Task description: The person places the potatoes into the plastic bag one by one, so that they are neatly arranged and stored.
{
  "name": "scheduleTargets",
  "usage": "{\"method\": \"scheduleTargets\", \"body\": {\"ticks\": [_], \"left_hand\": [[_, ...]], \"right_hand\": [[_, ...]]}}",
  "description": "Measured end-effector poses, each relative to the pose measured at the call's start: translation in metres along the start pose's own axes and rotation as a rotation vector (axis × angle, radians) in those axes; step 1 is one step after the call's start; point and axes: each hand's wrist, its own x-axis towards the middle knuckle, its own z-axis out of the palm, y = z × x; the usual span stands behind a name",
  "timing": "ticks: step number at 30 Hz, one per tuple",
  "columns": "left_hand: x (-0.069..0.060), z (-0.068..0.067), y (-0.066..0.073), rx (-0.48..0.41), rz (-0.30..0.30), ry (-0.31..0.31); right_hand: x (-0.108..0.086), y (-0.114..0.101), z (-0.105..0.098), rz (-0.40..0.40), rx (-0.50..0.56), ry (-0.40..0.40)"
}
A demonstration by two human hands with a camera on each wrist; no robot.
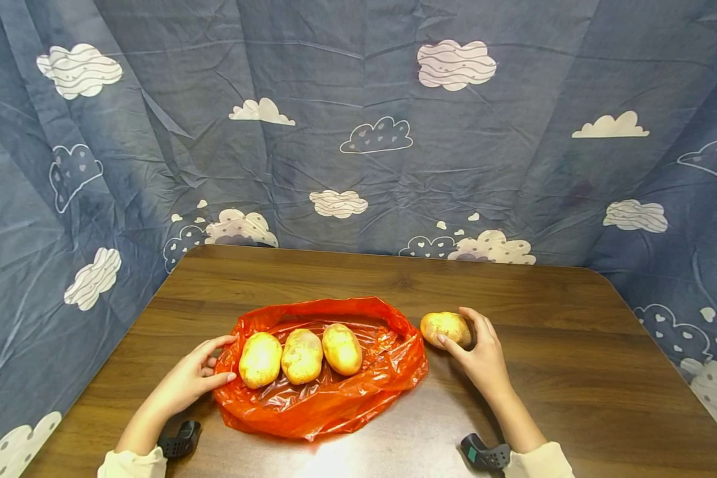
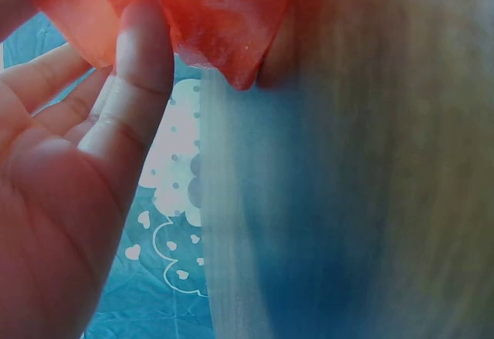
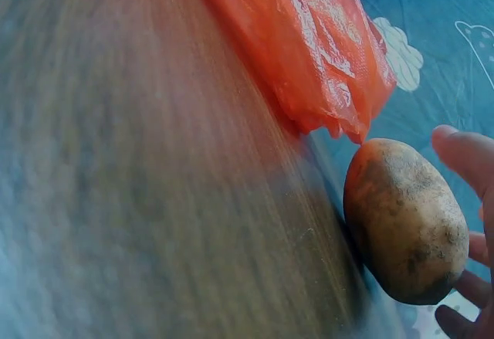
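A red plastic bag (image 1: 328, 418) lies spread on the table with its mouth facing up. Inside are a potato on the left (image 1: 260, 360), a middle potato (image 1: 301, 356) and a right potato (image 1: 342, 349), side by side. My left hand (image 1: 185, 382) touches the bag's left rim, thumb and forefinger spread apart; the other fingers are partly hidden. Just right of the bag, a fourth potato (image 1: 445, 329) rests on the wood. Around its right side is my right hand (image 1: 484, 355), and in the right wrist view the thumb (image 3: 463, 154) stands clear of this potato.
The brown wooden table (image 1: 573, 358) reaches back to a blue cloud-print curtain (image 1: 376, 179). A black strap device sits at the left wrist (image 1: 180, 439) and another at the right wrist (image 1: 484, 453).
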Motion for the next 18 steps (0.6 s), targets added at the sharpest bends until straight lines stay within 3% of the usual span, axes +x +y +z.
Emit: {"method": "scheduleTargets", "body": {"ticks": [18], "left_hand": [[0.0, 0.0, -0.001, 0.015, -0.003, 0.003]], "right_hand": [[0.0, 0.013, 0.003, 0.081, 0.01, -0.063]]}}
